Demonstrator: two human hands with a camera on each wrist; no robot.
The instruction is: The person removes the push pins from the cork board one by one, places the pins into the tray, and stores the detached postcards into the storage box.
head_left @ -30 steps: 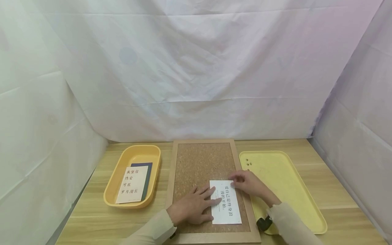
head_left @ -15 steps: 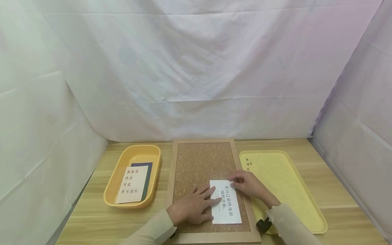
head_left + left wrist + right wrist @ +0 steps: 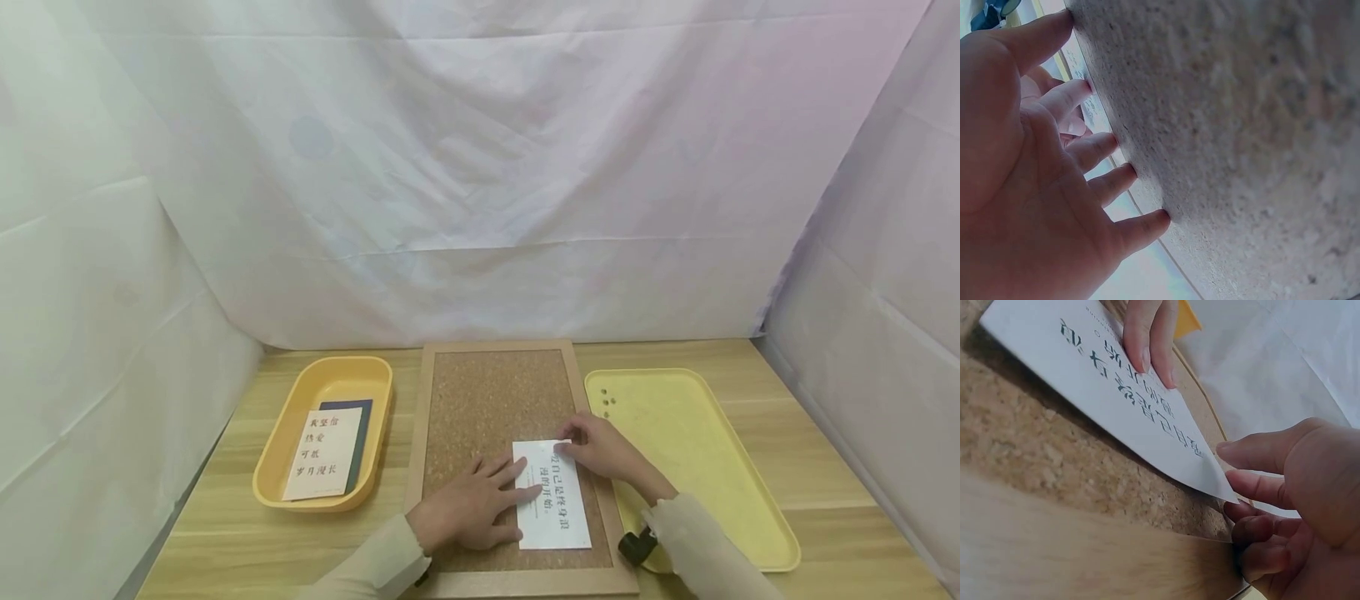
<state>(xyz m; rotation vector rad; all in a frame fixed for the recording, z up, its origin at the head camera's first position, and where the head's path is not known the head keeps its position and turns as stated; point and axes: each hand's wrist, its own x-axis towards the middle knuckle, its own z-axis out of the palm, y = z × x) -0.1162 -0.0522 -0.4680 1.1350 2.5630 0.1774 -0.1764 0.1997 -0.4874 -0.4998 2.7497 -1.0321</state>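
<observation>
A white card (image 3: 553,508) with dark printed characters lies on the lower right of a wood-framed corkboard (image 3: 495,392). My left hand (image 3: 480,504) is spread flat, fingertips resting on the card's left edge and the cork beside it. In the left wrist view, the fingers (image 3: 1141,231) are apart and reach down to the cork. At the card's upper right corner, my right hand (image 3: 603,450) has its thumb over the card and its curled fingers at the edge. The right wrist view shows this corner of the card (image 3: 1216,481) between thumb and fingers, its near edge slightly raised.
Left of the board stands a yellow-orange bin (image 3: 270,467) holding a cream card (image 3: 322,454) and a darker blue-green card (image 3: 363,433). On the right, a pale yellow tray (image 3: 697,467) bears several small round brown pieces (image 3: 605,402). White cloth (image 3: 480,167) hangs behind the table.
My right hand has shifted slightly left and up along the card's top edge, its thumb further in over the printing. The left hand and the card stay in place.
</observation>
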